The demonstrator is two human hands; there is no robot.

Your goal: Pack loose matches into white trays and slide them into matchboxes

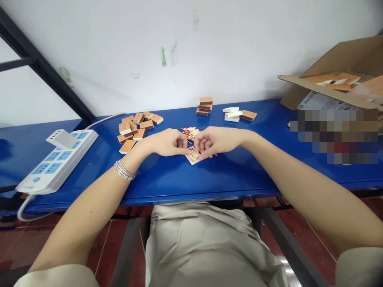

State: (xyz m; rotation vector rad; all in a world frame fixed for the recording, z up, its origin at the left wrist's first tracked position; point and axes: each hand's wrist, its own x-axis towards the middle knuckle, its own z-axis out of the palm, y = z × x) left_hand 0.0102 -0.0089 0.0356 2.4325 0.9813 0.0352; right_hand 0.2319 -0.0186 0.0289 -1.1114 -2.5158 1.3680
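A small white matchbox tray [192, 161] filled with matches [194, 154] sits at the middle of the blue table, between my hands. My left hand [170, 142] has its fingers curled, and its thumb rests at the tray's left edge. From the other side, my right hand [213, 142] is curled as well, its thumb against the tray's right edge. Fingertips of both hands are partly hidden. Just beyond them lies a loose pile of red-tipped matches [191, 132].
Several orange matchboxes [139, 118] lie heaped at the left. A short stack of matchboxes [205, 106] and some white trays [232, 115] stand near the wall. A power strip [60, 159] is far left; an open cardboard box [335, 79] with matchboxes is at right.
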